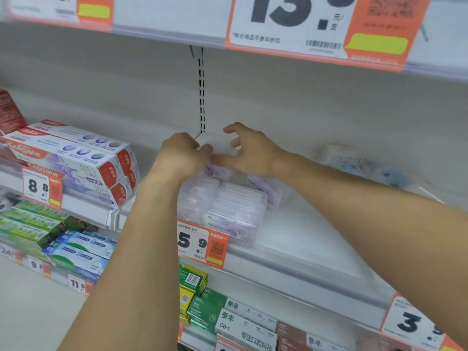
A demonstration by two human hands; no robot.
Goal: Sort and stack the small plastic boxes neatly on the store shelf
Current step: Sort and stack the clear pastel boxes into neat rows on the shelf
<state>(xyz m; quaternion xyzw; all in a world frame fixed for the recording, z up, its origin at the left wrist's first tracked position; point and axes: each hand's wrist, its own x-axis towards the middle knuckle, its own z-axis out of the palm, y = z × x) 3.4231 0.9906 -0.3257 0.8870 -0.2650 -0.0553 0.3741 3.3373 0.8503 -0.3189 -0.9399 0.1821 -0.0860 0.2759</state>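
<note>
Retail shop, oral-care aisle. White metal gondola shelf (291,231) with a slotted upright (201,92) in the back panel. Orange-and-white price tags (201,244) with barcodes and QR codes clipped along the shelf edges. Boxed Colgate toothpaste (76,158) stacked to the left, more boxed toothpaste (78,252) on the shelves below.

The small boxes (238,206) are of clear, glossy plastic with smooth lids. The shelf (304,239) looks like matt white painted metal. The toothpaste cartons (76,158) are shiny printed cardboard. The price tags (201,243) are matt paper.
</note>
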